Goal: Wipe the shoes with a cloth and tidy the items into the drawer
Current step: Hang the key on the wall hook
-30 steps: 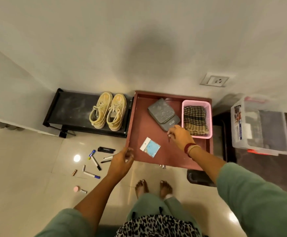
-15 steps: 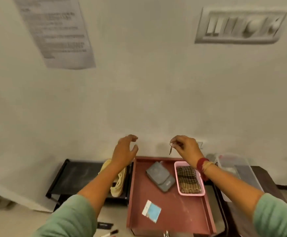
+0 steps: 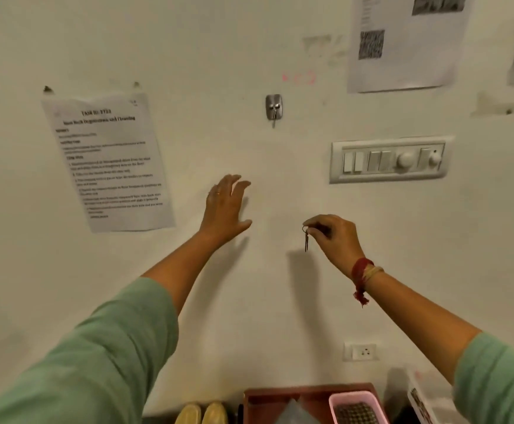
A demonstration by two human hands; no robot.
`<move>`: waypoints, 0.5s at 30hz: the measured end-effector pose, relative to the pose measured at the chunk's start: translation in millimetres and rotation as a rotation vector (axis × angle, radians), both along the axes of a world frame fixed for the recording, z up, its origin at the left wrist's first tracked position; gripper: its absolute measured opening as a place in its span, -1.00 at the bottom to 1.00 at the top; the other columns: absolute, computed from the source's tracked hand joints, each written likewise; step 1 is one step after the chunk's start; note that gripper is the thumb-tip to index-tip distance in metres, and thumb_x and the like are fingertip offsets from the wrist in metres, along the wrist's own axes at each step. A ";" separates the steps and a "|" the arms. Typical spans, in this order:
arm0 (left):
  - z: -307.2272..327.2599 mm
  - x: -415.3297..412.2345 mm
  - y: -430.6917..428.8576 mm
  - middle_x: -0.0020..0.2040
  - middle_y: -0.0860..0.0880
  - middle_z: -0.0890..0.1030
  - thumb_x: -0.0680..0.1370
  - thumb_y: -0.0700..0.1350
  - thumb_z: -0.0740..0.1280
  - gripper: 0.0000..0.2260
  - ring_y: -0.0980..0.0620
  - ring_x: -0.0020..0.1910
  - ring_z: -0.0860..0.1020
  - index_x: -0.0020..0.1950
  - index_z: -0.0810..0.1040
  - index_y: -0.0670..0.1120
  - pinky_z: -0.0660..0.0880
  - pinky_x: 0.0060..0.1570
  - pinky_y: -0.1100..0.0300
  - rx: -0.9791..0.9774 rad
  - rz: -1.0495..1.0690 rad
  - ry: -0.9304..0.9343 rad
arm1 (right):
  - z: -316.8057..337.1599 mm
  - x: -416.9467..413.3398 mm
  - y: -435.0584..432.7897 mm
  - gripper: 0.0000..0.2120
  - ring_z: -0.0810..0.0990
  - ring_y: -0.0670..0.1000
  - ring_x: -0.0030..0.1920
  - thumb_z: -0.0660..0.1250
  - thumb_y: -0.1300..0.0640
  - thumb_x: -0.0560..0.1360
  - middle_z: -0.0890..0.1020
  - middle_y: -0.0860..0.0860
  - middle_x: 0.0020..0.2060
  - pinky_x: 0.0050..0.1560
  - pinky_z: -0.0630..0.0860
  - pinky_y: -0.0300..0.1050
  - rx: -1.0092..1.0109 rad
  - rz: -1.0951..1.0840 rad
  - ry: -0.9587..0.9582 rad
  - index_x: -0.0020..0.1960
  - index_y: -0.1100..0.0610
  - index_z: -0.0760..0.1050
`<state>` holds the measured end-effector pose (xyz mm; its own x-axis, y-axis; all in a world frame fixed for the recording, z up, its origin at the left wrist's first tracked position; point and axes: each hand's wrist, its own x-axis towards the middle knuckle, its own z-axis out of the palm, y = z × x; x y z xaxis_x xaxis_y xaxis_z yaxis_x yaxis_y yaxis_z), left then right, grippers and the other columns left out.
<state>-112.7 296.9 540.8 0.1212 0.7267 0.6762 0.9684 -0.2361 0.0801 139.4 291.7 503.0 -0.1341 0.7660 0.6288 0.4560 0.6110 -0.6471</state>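
Both hands have lifted away from the drawer (image 3: 280, 393), now far below the wall hook (image 3: 273, 107). The right hand (image 3: 333, 237) holds a small key (image 3: 306, 241) pinched in its fingers, dangling below-right of the hook; the left hand (image 3: 226, 206), fingers spread wide, hovers below-left. The key seems bound for the hook

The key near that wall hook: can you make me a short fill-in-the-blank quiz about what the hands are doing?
1. The right hand pinches the key, which hangs ____ the metal hook.
2. The left hand, fingers spread, holds ____.
3. The switch panel is on the hook's ____ side.
Missing words: below; nothing; right.
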 end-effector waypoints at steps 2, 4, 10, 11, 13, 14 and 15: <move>23.2 -7.2 18.0 0.55 -0.11 0.09 0.32 0.04 0.55 -0.14 -0.13 0.55 -0.07 0.50 0.18 -0.05 -0.11 0.48 -0.13 0.008 0.060 0.099 | 21.7 -9.3 14.7 -0.89 0.57 -0.10 -0.16 0.38 0.27 0.46 0.64 0.00 -0.16 -0.12 0.41 -0.51 0.040 -0.012 0.025 -0.06 0.13 0.65; 38.2 -13.3 33.2 0.58 -0.12 -0.07 0.31 0.10 0.55 -0.04 -0.12 0.55 -0.20 0.55 0.07 -0.04 -0.24 0.46 -0.15 -0.002 0.136 0.181 | 42.6 -18.9 28.0 -0.87 0.58 -0.09 -0.15 0.37 0.28 0.46 0.63 0.00 -0.16 -0.11 0.42 -0.51 0.067 -0.013 0.055 -0.06 0.12 0.65; 45.0 -26.9 52.9 0.58 -0.12 -0.08 0.28 0.08 0.58 -0.04 -0.11 0.55 -0.20 0.53 0.14 -0.07 -0.26 0.44 -0.14 0.010 0.130 0.194 | 106.8 -48.6 58.8 -0.83 0.56 -0.24 -0.18 0.35 0.32 0.45 0.64 -0.01 -0.14 -0.11 0.42 -0.51 0.121 0.036 0.190 -0.06 0.13 0.65; 45.2 -26.9 53.4 0.58 -0.12 -0.08 0.29 0.07 0.57 -0.06 -0.12 0.55 -0.19 0.53 0.15 -0.08 -0.26 0.44 -0.14 0.007 0.139 0.204 | 117.9 -52.9 63.5 -0.82 0.57 -0.26 -0.20 0.35 0.33 0.44 0.65 0.00 -0.15 -0.10 0.44 -0.47 0.119 0.057 0.233 -0.06 0.13 0.65; 46.5 -23.4 53.8 0.58 -0.12 -0.10 0.32 0.08 0.55 -0.08 -0.13 0.55 -0.20 0.54 0.13 -0.07 -0.23 0.45 -0.15 -0.011 0.180 0.230 | 139.4 -59.6 71.6 -0.80 0.58 -0.27 -0.21 0.34 0.35 0.44 0.66 -0.01 -0.18 -0.07 0.49 -0.37 0.114 0.114 0.320 -0.06 0.13 0.65; 47.5 -21.5 53.8 0.58 -0.13 -0.10 0.33 0.09 0.54 -0.07 -0.14 0.55 -0.21 0.54 0.11 -0.07 -0.22 0.45 -0.16 -0.022 0.202 0.244 | 149.8 -62.1 75.1 -0.79 0.59 -0.25 -0.20 0.33 0.36 0.44 0.66 -0.03 -0.19 -0.05 0.52 -0.32 0.109 0.145 0.356 -0.06 0.12 0.65; 48.1 -20.3 54.5 0.58 -0.13 -0.10 0.33 0.09 0.54 -0.07 -0.14 0.54 -0.21 0.54 0.09 -0.07 -0.20 0.45 -0.17 -0.026 0.216 0.252 | 160.0 -64.0 78.7 -0.79 0.60 -0.21 -0.19 0.33 0.36 0.44 0.66 -0.04 -0.20 -0.04 0.54 -0.28 0.101 0.177 0.389 -0.06 0.12 0.65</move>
<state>-133.0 351.4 588.9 0.1234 0.7703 0.6256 0.9860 -0.0242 -0.1647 75.3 370.4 663.0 0.0035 0.6846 0.7289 0.0727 0.7268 -0.6830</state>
